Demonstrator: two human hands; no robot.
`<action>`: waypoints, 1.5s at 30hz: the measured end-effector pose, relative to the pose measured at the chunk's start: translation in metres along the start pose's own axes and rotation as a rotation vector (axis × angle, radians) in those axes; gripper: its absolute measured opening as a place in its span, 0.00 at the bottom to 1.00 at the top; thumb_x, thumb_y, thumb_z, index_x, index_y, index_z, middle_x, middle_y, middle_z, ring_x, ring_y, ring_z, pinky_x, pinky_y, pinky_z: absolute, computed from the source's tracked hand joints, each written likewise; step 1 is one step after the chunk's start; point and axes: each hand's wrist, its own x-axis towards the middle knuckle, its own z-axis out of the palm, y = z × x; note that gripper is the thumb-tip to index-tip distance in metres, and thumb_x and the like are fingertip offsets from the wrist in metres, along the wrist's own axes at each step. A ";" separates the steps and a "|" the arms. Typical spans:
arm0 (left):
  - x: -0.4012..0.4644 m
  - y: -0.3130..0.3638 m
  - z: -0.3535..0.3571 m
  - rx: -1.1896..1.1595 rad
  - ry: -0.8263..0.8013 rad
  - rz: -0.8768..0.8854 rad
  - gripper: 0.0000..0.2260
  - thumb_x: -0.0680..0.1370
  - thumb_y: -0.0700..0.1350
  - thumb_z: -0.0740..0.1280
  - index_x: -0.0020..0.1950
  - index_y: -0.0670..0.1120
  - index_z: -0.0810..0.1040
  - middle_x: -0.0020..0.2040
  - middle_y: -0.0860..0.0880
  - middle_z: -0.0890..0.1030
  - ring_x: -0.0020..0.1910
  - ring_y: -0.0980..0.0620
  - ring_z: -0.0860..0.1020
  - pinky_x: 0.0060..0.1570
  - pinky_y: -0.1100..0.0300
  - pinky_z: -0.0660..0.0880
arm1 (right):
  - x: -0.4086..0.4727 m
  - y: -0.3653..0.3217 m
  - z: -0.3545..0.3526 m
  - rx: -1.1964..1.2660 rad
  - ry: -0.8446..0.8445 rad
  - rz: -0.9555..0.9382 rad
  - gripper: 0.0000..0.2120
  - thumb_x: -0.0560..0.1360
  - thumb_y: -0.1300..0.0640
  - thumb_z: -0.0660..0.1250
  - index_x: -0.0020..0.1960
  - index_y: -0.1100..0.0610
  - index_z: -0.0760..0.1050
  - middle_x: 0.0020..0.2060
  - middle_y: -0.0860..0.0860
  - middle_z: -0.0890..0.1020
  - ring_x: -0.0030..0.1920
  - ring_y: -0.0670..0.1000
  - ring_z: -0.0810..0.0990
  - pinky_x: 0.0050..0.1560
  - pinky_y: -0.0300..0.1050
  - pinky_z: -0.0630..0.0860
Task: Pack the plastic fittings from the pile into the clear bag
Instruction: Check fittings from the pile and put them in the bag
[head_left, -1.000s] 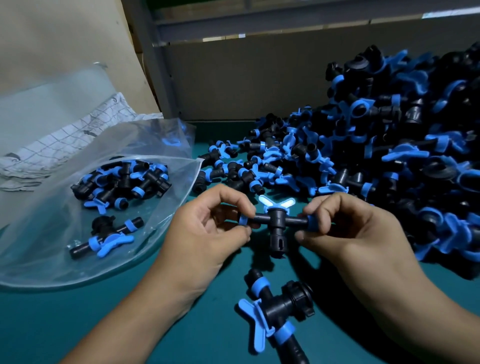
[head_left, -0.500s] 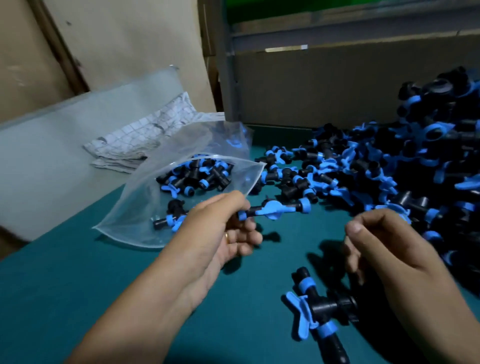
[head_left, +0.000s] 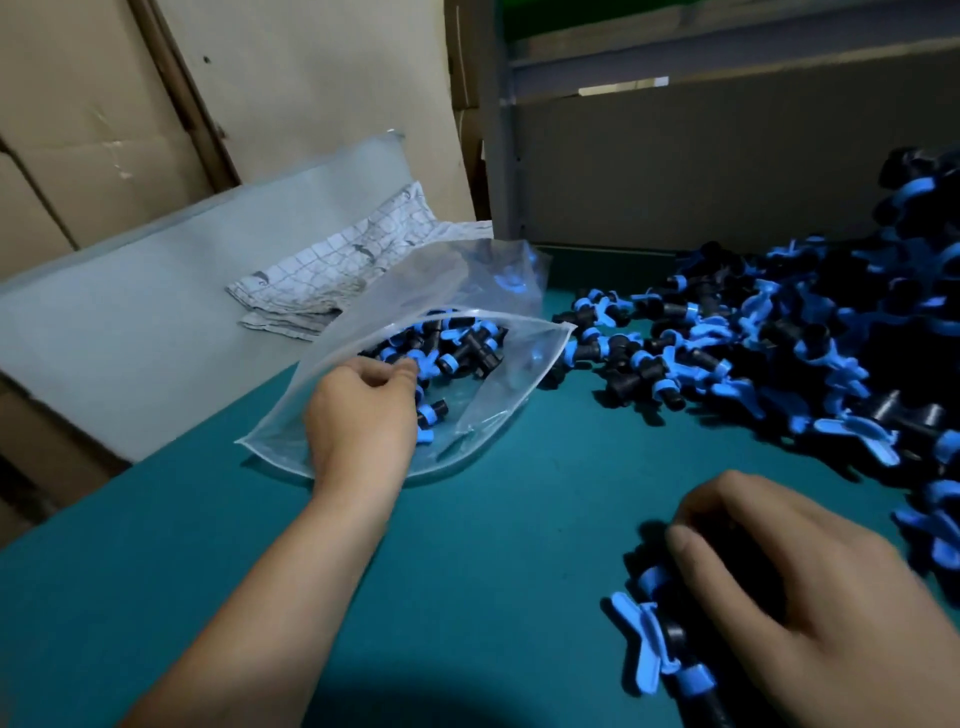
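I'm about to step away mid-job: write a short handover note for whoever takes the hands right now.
Left hand: reaching into the mouth of the clear plastic bag, fingers curled at the black-and-blue plastic fittings inside; whether it holds one is hidden.
Right hand: curled over a loose black fitting with a blue winged handle on the green table, apparently picking it up.
Done: a small batch lies in the bag.
Left: the large pile of black-and-blue fittings at the right remains to pack.
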 end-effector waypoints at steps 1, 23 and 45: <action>-0.004 0.000 -0.003 0.108 0.065 0.127 0.07 0.81 0.44 0.68 0.49 0.46 0.85 0.43 0.43 0.85 0.45 0.40 0.82 0.53 0.49 0.79 | -0.001 -0.003 0.000 -0.063 -0.040 -0.015 0.15 0.74 0.31 0.60 0.48 0.41 0.73 0.42 0.38 0.77 0.41 0.40 0.79 0.32 0.48 0.78; -0.083 0.016 0.055 -0.483 -1.214 0.284 0.12 0.77 0.46 0.72 0.59 0.44 0.81 0.39 0.47 0.82 0.35 0.47 0.80 0.30 0.59 0.76 | 0.010 0.030 0.013 0.493 0.093 0.267 0.12 0.78 0.50 0.73 0.60 0.43 0.77 0.50 0.42 0.85 0.52 0.45 0.84 0.57 0.53 0.80; -0.078 0.012 0.047 -0.501 -1.443 0.376 0.18 0.82 0.43 0.64 0.72 0.46 0.78 0.65 0.44 0.84 0.64 0.48 0.81 0.62 0.62 0.75 | 0.011 0.027 0.007 0.964 0.126 0.234 0.13 0.69 0.50 0.77 0.52 0.50 0.84 0.41 0.54 0.85 0.39 0.52 0.83 0.42 0.49 0.84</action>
